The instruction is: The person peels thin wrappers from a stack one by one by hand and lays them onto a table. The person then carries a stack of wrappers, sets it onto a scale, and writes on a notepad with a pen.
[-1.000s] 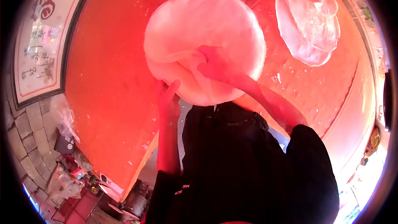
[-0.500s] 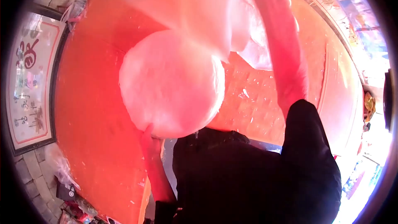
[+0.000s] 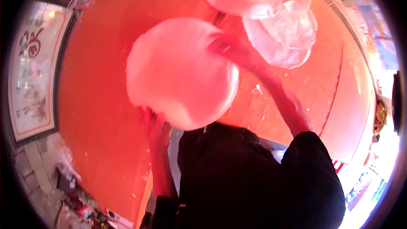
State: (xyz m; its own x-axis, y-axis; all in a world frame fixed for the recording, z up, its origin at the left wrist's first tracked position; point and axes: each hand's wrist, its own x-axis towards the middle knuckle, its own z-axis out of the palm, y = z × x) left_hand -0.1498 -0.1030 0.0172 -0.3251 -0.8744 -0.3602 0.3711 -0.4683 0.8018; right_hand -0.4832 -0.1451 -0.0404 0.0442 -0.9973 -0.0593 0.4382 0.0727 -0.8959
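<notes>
Head view: a round pale stack (image 3: 182,68) was flanked by two bare hands.
It was set at the orange table's (image 3: 97,135) near edge, its near-left rim met by the left hand (image 3: 154,122), its far-right rim overlapped by the blurred right hand (image 3: 229,50); whether either was closed could not be told. Pale sheets (image 3: 280,32) were spread beyond.

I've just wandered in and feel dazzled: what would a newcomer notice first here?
Probably the big pale disc on the reddish table, the left hand at its near left edge, the right hand by its far right. Next come overlapping pale sheets beyond it, further right. Then the framed panel with dark characters along the picture's left.
</notes>
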